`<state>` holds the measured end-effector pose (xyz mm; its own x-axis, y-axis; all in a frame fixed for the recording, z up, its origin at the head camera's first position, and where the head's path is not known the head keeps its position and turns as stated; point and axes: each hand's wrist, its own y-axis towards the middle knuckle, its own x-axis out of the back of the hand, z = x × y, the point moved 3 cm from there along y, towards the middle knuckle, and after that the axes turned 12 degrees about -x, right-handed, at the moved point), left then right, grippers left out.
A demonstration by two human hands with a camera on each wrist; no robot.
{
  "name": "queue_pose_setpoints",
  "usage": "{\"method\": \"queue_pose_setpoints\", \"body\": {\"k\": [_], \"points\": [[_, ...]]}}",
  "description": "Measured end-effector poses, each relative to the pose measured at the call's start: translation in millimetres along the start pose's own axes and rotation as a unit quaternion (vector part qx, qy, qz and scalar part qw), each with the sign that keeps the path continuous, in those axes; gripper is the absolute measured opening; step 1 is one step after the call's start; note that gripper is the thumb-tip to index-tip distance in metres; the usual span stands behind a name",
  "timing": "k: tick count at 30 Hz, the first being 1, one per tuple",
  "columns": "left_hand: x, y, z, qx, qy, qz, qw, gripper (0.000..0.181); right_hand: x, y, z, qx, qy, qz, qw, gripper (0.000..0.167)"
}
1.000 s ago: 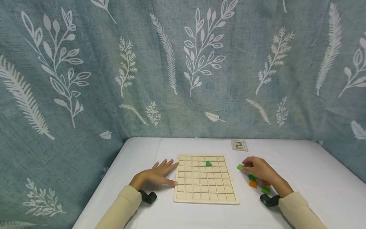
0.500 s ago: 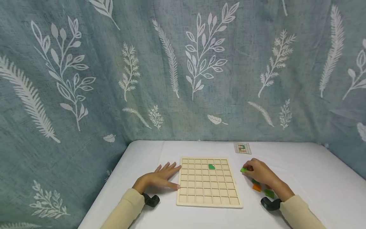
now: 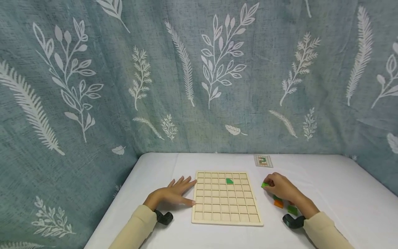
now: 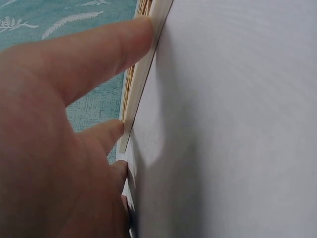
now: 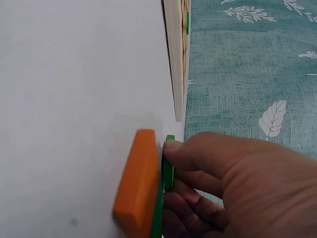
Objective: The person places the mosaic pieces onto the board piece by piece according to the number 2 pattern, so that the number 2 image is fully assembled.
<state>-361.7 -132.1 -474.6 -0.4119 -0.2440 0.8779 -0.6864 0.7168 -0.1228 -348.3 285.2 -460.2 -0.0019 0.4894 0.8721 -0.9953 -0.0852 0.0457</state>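
A wooden grid board (image 3: 227, 209) lies flat, with a green piece (image 3: 229, 181) in one cell of its second row from the back. Against the board's left edge rest the thumb and forefinger of my left hand (image 3: 172, 194), fingers spread and straight. My right hand (image 3: 281, 186) is right of the board and pinches a light green tile (image 3: 265, 185) between thumb and fingers; the right wrist view shows this green tile (image 5: 169, 171) on edge. Near that hand lie an orange tile (image 3: 278, 203) and a green tile (image 3: 292, 210), others partly hidden beneath it.
A small patterned card (image 3: 263, 161) lies at the back of the white table (image 3: 174, 235), behind the right hand. A teal leaf-print curtain (image 3: 186, 86) hangs behind and to the left.
The head view has shifted slightly. My right thumb and fingers have closed more on the light green tile. My left hand stays at the board's edge.
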Motion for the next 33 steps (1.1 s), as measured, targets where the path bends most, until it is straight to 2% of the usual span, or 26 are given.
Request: {"method": "queue_pose_setpoints", "body": {"k": [14,19,24,29,33], "points": [[-2.2,-2.3,-1.2,0.000,-0.007,0.007,1.0000,0.096,-1.5,-2.2,-1.4,-0.009,-0.007,-0.001,0.9999,0.021],[0.2,-3.8,-2.2,-0.006,-0.007,0.000,1.0000,0.096,-0.3,-0.3,1.4,0.002,-0.003,-0.010,0.9999,0.021],[1.1,-6.2,-0.3,0.000,-0.007,-0.002,1.0000,0.095,0.5,2.8,5.3,-0.003,0.001,-0.004,1.0000,0.023],[0.2,-4.2,0.6,-0.002,-0.004,-0.003,1.0000,0.095,1.9,1.4,6.1,-0.011,0.009,-0.012,0.9998,0.029],[-2.0,-2.2,0.5,-0.003,-0.001,-0.002,1.0000,0.095,1.2,-1.3,5.1,-0.020,0.012,-0.021,0.9995,0.026]]}}
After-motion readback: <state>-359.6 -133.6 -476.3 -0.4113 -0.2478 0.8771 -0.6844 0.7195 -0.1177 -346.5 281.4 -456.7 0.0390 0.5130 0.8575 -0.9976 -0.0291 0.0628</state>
